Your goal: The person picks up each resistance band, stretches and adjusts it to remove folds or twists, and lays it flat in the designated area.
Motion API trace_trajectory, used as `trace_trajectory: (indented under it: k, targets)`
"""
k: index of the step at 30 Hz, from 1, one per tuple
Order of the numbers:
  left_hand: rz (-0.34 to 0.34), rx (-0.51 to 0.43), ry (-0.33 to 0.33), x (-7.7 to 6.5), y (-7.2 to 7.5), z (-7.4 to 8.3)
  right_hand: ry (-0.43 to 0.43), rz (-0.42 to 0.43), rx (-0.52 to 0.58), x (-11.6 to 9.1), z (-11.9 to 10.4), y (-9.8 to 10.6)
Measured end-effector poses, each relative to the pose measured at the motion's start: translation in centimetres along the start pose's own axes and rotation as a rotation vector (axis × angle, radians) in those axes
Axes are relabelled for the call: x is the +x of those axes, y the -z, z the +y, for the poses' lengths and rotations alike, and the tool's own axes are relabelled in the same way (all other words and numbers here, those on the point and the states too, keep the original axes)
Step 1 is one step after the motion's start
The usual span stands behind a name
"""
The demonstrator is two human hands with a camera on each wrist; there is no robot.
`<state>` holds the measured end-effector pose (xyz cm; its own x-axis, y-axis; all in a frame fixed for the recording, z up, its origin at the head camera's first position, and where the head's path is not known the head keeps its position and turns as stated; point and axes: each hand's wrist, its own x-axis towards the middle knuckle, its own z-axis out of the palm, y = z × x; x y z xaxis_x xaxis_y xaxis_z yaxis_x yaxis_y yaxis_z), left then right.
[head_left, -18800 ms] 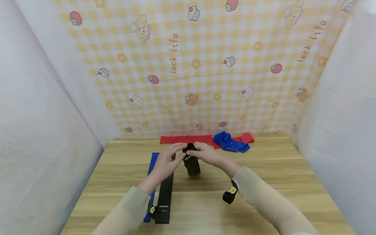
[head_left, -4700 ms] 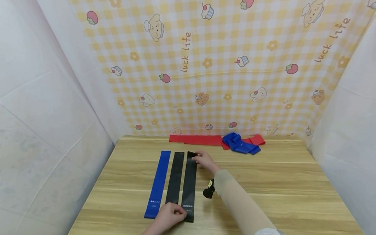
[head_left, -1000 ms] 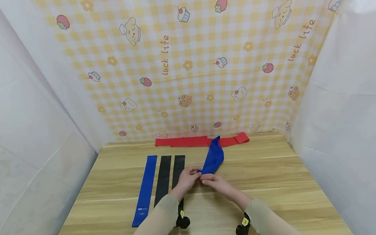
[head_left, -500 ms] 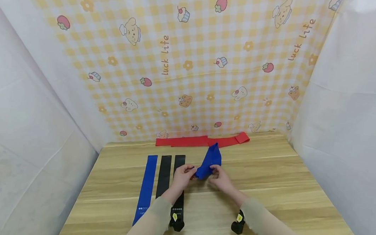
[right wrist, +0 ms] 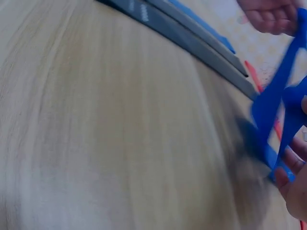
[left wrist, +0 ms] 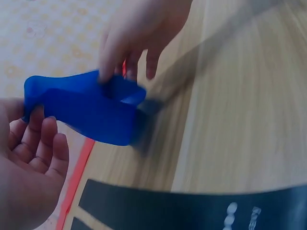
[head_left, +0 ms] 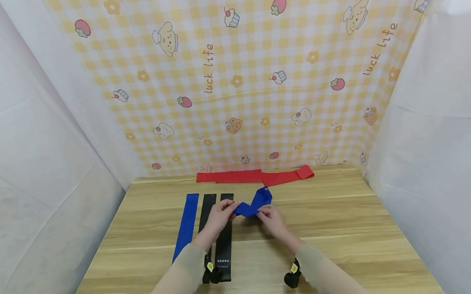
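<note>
Both hands hold a loose blue resistance band point(head_left: 262, 197) raised over the middle of the table. My left hand point(head_left: 221, 215) pinches its left end between thumb and fingers, as the left wrist view shows closely. With thumb and finger, my right hand point(head_left: 273, 220) pinches the band farther along. The rest of the loop folds up and away, its far end near the red bands. Beneath and beside my left arm lie a flat blue band point(head_left: 187, 220), a black band point(head_left: 208, 207) and a second black band point(head_left: 224, 248) with white dots, side by side; the sleeve partly covers them.
Along the back edge lie red bands point(head_left: 238, 177), with a folded end point(head_left: 305, 172) at the right. A patterned cloth point(head_left: 238, 98) hangs behind the wooden table point(head_left: 335, 223), and white sheets point(head_left: 432, 130) stand at both sides.
The second black band, handled earlier, now lies flat. The blue band, crumpled on the red ones 4.7 s ago, is lifted; lately my left hand shifts left and the band's far end comes nearer.
</note>
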<state>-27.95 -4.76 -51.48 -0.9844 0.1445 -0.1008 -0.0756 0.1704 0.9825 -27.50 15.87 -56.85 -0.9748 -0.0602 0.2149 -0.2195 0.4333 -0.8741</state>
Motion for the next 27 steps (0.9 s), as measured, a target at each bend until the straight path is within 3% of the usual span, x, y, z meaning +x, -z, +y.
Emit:
trace_trajectory:
  k: [4,8,12,20,23,27]
  targets:
    - [0.001,0.037,0.01,0.0,0.9,-0.1,-0.102,-0.054,0.073,0.2,-0.9,1.0]
    - [-0.051,0.053,0.036,-0.3,1.3,-0.4,-0.202,-0.126,0.12,0.7,-1.8,2.0]
    - [-0.109,0.072,0.055,-0.6,1.3,-0.4,-0.246,-0.187,0.137,1.2,-2.8,2.9]
    - [-0.097,0.033,0.039,-0.9,2.0,0.4,-0.297,-0.402,0.272,2.0,-3.6,4.2]
    - [-0.084,0.023,0.041,-1.0,2.5,0.5,-0.266,-0.474,0.243,1.9,-3.8,4.8]
    - [-0.104,0.067,0.054,-1.4,3.5,-0.2,-0.173,-0.591,0.123,1.0,-3.5,5.6]
